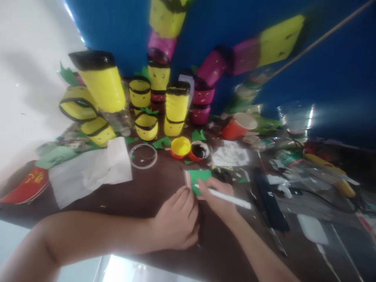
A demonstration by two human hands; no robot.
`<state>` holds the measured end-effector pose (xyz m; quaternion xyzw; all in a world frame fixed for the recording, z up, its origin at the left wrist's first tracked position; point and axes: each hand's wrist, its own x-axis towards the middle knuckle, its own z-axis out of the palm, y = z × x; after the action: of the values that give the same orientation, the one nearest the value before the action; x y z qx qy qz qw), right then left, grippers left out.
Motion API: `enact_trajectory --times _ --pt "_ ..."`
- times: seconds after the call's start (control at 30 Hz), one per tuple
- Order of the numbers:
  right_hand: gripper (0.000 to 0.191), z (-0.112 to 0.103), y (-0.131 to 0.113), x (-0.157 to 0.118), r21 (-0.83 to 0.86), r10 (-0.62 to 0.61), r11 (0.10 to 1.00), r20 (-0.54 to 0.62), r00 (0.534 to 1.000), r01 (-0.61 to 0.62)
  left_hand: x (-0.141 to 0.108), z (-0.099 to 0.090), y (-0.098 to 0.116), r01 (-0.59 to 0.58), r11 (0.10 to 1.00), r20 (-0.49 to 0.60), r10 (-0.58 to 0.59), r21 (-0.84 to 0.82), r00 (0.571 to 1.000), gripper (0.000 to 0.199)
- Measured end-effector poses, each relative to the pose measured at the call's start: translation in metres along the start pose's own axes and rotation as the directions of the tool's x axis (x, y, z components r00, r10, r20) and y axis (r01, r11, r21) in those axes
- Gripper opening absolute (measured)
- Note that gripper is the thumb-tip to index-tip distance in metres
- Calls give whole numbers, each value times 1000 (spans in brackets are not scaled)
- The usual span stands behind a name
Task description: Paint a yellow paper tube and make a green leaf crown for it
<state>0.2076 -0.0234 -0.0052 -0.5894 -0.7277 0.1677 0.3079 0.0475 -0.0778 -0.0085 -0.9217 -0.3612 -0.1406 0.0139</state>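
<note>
A small green paper piece (199, 178) lies on the dark brown table (152, 196) in front of me. My left hand (178, 221) rests palm down on the table, its fingertips at the paper's near left edge. My right hand (219, 196) holds a white pen (226, 197) with its tip on the green paper. Just beyond the paper sit a yellow paint lid (180, 147) and an orange lid with black paint (199, 150).
Several yellow and pink painted containers (176, 107) stand at the back against a blue wall. A white sheet (91, 170) and clear lid (143, 156) lie left; an orange cup (237, 126), black scissors (270, 199), plastic bottles and clutter lie right.
</note>
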Motion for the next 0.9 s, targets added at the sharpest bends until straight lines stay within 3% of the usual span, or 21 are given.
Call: enact_trajectory --times 0.3,0.9 --pt "42 -6 2 -2 -14 -33 999 -28 999 32 0 0 0 -4 1000 4 4 -29 1000 52" --pt "42 -14 5 -3 -2 20 1000 0 1000 -20 0 0 0 -5 1000 3 5 -14 1000 54"
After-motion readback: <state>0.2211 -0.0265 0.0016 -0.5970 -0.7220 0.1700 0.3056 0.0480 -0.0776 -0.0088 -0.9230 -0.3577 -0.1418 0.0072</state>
